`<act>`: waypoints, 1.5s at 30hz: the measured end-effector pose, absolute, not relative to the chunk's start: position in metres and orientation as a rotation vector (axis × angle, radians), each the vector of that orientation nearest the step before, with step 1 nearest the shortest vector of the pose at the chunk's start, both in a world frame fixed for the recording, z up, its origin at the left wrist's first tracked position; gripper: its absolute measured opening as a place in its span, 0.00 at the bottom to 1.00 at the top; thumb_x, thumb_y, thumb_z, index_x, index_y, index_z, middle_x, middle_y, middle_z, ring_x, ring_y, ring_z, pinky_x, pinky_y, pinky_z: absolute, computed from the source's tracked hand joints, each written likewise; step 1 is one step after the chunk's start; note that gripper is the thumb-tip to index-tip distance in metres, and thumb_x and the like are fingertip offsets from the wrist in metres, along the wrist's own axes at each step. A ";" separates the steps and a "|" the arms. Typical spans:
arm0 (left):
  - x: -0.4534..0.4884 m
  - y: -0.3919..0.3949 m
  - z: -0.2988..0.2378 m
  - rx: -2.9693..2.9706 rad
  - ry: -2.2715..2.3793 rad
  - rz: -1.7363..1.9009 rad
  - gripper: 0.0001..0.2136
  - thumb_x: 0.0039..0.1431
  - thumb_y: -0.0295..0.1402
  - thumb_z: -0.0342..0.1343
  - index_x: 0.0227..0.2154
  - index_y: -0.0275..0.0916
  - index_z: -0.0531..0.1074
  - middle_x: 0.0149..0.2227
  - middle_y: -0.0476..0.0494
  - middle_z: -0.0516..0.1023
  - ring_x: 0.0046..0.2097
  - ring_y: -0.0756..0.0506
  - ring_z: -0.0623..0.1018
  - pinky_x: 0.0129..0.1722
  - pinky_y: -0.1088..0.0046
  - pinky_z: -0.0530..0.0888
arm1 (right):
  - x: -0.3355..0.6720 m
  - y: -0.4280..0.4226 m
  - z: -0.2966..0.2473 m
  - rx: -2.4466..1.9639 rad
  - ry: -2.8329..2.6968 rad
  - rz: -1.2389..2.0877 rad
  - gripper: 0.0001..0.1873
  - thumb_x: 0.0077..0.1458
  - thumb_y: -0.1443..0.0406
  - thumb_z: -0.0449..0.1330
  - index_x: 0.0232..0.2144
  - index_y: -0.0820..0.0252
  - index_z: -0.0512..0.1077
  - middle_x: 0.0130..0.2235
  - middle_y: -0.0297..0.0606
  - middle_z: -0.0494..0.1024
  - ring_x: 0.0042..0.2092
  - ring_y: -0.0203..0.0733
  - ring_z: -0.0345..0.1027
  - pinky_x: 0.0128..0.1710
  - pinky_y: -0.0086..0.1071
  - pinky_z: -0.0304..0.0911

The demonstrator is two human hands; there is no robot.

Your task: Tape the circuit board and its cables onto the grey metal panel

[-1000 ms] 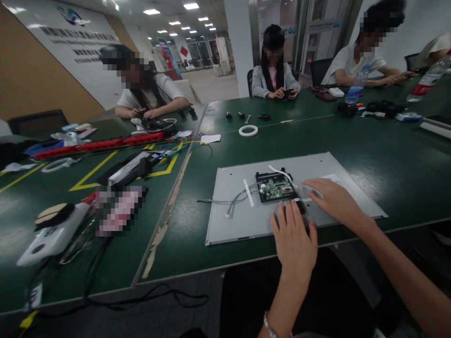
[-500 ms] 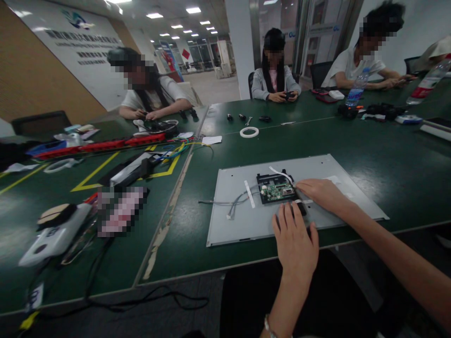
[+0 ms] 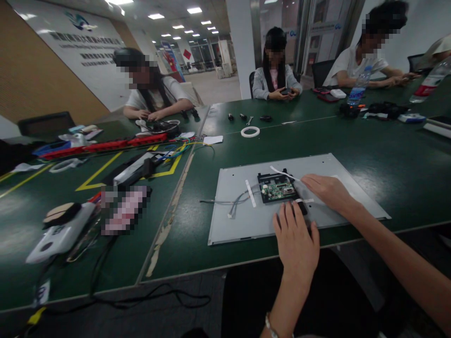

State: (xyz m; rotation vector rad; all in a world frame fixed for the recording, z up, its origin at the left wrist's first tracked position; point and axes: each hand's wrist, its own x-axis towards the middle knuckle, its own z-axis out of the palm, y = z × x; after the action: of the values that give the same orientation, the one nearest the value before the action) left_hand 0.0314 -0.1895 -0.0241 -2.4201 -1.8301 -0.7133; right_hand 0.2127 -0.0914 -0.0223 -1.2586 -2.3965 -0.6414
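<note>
A flat grey metal panel point(image 3: 239, 220) lies on the green table point(image 3: 369, 145) in front of me. A green circuit board point(image 3: 278, 188) in a black frame sits near its middle, with grey cables point(image 3: 237, 201) taped down to its left. My left hand point(image 3: 296, 241) rests flat on the panel's near edge, fingers stretched toward the board and covering a black part. My right hand point(image 3: 327, 190) lies palm down just right of the board, fingertips by a white tape strip point(image 3: 303, 201).
Three other people sit across the table with small items in their hands. A tape roll point(image 3: 250, 131), water bottles point(image 3: 356, 89), red power strips point(image 3: 105, 143), cables and a white device point(image 3: 59, 237) lie around. The table's front edge point(image 3: 211, 267) runs close below the panel.
My right hand slid left across the panel toward the circuit board. My left hand stayed in place; the view shifted slightly.
</note>
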 end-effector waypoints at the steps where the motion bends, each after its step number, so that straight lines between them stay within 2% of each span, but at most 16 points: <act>1: 0.031 -0.189 -0.024 -2.422 -1.830 -0.713 0.26 0.64 0.39 0.46 0.62 0.33 0.57 0.62 0.37 0.63 0.64 0.38 0.60 0.63 0.51 0.60 | 0.212 -0.091 -0.022 -1.248 -2.408 -0.649 0.15 0.61 0.73 0.49 0.45 0.66 0.71 0.47 0.44 0.73 0.42 0.40 0.69 0.34 0.30 0.63; 8: 0.032 -0.189 -0.025 -2.437 -1.848 -0.731 0.25 0.65 0.38 0.45 0.62 0.33 0.58 0.63 0.36 0.62 0.64 0.37 0.60 0.63 0.50 0.60 | 0.210 -0.090 -0.017 -1.205 -2.413 -0.685 0.15 0.59 0.75 0.49 0.45 0.68 0.71 0.47 0.47 0.73 0.41 0.41 0.69 0.37 0.32 0.65; 15: 0.031 -0.190 -0.025 -2.449 -1.843 -0.726 0.25 0.65 0.38 0.44 0.62 0.33 0.57 0.63 0.36 0.62 0.64 0.37 0.60 0.63 0.50 0.59 | 0.207 -0.088 -0.022 -1.153 -2.550 -0.541 0.14 0.56 0.77 0.52 0.42 0.67 0.73 0.45 0.46 0.74 0.43 0.42 0.69 0.42 0.35 0.66; 19: 0.032 -0.190 -0.026 -2.443 -1.838 -0.710 0.25 0.65 0.39 0.44 0.62 0.33 0.57 0.63 0.36 0.61 0.65 0.37 0.59 0.63 0.50 0.59 | 0.206 -0.081 -0.022 -1.150 -2.599 -0.396 0.14 0.57 0.76 0.53 0.43 0.65 0.73 0.45 0.44 0.74 0.46 0.43 0.68 0.48 0.39 0.66; 24: 0.032 -0.190 -0.025 -2.424 -1.831 -0.703 0.25 0.65 0.39 0.45 0.62 0.33 0.58 0.62 0.36 0.62 0.64 0.38 0.60 0.63 0.50 0.59 | 0.204 -0.079 -0.021 -1.075 -2.624 -0.136 0.16 0.60 0.72 0.50 0.47 0.62 0.72 0.54 0.42 0.70 0.56 0.42 0.63 0.57 0.42 0.62; 33: 0.032 -0.189 -0.025 -2.431 -1.823 -0.701 0.25 0.64 0.39 0.46 0.62 0.33 0.58 0.62 0.36 0.63 0.64 0.38 0.60 0.63 0.50 0.59 | 0.212 -0.092 -0.028 -1.337 -2.412 0.219 0.21 0.65 0.64 0.45 0.58 0.58 0.61 0.57 0.40 0.67 0.54 0.40 0.66 0.54 0.41 0.64; 45: 0.031 -0.189 -0.025 -2.420 -1.814 -0.693 0.25 0.65 0.39 0.45 0.62 0.33 0.58 0.62 0.36 0.63 0.64 0.38 0.60 0.62 0.50 0.60 | 0.209 -0.101 -0.033 -1.352 -2.378 0.261 0.25 0.65 0.64 0.44 0.63 0.57 0.57 0.59 0.40 0.64 0.58 0.41 0.62 0.58 0.43 0.61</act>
State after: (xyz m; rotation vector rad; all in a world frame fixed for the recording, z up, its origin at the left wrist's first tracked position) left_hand 0.0308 -0.1890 -0.0255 -2.4204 -1.8143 -0.6926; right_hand 0.2088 -0.1009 -0.0326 -1.3521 -2.3783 0.2607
